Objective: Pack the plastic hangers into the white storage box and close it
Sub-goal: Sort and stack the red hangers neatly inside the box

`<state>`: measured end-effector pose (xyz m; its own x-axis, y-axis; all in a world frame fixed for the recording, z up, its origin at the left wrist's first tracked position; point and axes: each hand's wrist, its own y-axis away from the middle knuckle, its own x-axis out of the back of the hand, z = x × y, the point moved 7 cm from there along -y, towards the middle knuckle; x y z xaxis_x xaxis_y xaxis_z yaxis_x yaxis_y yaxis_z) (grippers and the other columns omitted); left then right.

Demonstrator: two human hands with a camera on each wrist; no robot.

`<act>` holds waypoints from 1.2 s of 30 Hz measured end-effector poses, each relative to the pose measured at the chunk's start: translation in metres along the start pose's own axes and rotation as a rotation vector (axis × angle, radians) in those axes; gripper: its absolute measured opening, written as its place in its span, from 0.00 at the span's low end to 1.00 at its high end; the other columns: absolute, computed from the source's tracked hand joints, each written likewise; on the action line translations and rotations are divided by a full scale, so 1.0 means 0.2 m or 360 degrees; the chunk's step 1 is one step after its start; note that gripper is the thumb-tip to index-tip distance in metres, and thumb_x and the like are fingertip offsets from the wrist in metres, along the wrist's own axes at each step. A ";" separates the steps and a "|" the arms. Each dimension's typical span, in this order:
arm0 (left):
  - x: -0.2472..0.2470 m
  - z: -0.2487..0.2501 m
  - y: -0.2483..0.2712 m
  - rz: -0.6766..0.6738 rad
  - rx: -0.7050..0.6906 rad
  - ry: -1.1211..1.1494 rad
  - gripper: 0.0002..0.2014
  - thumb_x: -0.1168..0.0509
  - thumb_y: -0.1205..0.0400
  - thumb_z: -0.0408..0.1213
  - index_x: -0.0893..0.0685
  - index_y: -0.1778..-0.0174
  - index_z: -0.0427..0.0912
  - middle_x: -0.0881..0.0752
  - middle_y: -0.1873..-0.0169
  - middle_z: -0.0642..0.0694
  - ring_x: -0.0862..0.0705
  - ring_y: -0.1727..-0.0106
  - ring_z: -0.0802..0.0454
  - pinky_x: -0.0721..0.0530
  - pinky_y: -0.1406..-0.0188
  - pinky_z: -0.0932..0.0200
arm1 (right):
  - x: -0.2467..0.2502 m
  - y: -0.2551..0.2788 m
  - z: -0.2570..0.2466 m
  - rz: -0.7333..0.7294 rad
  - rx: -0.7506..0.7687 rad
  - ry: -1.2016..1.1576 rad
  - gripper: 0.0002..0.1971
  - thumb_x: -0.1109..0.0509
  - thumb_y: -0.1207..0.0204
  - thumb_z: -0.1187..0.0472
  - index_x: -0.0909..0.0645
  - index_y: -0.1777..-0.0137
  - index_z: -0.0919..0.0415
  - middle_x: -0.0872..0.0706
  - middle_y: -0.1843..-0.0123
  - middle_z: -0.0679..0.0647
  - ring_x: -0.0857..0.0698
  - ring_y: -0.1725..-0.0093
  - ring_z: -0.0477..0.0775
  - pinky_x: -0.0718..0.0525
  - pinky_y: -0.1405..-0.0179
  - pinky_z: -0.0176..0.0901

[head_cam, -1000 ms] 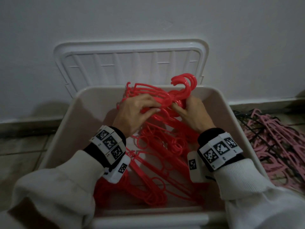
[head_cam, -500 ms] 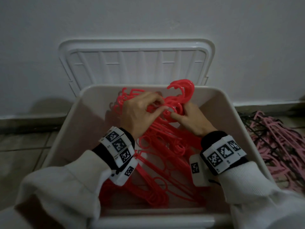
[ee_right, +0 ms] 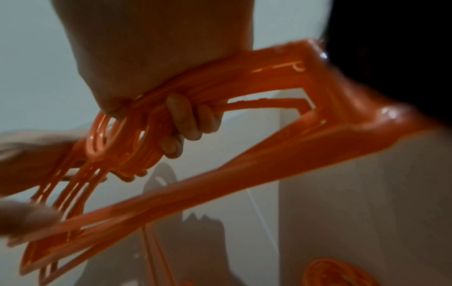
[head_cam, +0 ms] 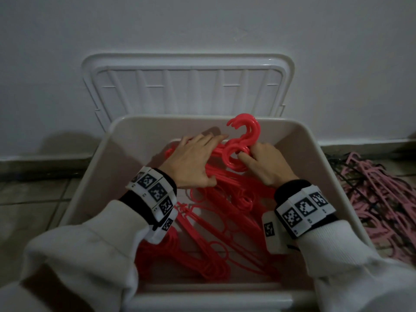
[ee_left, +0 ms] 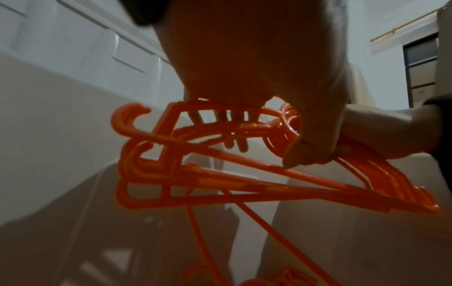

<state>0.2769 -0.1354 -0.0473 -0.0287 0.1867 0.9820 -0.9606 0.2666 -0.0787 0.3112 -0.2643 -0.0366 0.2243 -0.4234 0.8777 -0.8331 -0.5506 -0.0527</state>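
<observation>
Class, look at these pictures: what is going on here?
A person is lowering a bundle of red hangers into a white box. The left hand and the right hand both grip the bundle. More red hangers already lie in the box. Its lid leans against the wall, open. Pink hangers wait on the floor.

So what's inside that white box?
The white box holds red hangers; both hands grip a bunch. Sleeves hide the near corners.

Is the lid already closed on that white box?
No, the lid stands upright against the wall behind the open white box, while both hands hold red hangers inside it.
</observation>
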 end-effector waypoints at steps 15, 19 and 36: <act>-0.17 -0.11 -0.07 -0.0022 -0.0054 0.0368 0.17 0.43 0.22 0.24 0.25 0.43 0.49 0.19 0.46 0.47 0.17 0.47 0.44 0.17 0.50 0.42 | -0.06 -0.01 0.00 -0.0117 -0.0224 0.0295 0.17 0.44 0.17 0.51 0.23 0.40 0.63 0.18 0.40 0.64 0.20 0.40 0.67 0.25 0.47 0.52; -0.15 -0.13 -0.09 -0.0086 0.0004 0.0463 0.20 0.37 0.23 0.25 0.24 0.35 0.40 0.18 0.40 0.43 0.19 0.40 0.44 0.21 0.41 0.45 | -0.06 -0.06 -0.03 -0.0049 -0.0243 0.0309 0.17 0.44 0.17 0.54 0.22 0.41 0.65 0.17 0.40 0.66 0.19 0.40 0.68 0.24 0.48 0.53; -0.45 0.12 0.14 -0.1388 0.0010 0.0522 0.16 0.31 0.26 0.27 0.15 0.42 0.39 0.11 0.52 0.45 0.19 0.65 0.66 0.24 0.68 0.77 | 0.04 -0.06 0.06 0.0216 -0.0385 0.0152 0.16 0.45 0.17 0.57 0.22 0.44 0.69 0.17 0.45 0.70 0.20 0.45 0.73 0.24 0.50 0.56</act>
<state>0.2457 -0.1666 -0.1348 0.7826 0.1806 0.5957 -0.6071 0.4333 0.6661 0.3281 -0.2697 -0.0350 0.0632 -0.4053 0.9120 -0.9511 -0.3012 -0.0680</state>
